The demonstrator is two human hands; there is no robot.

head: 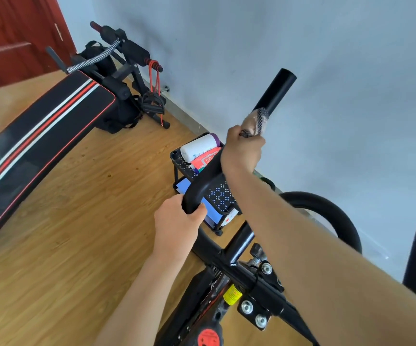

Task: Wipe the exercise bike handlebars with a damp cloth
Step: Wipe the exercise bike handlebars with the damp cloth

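Gripping tubular black handlebar (274, 93), mesh cloth (255, 122)

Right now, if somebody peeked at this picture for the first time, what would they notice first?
Probably the two hands on the black handlebar in the middle: the right hand presses a patterned cloth around the raised bar, while the left hand grips the bend lower down. Next, the long black bench with red and white stripes lies on the wooden floor at left.
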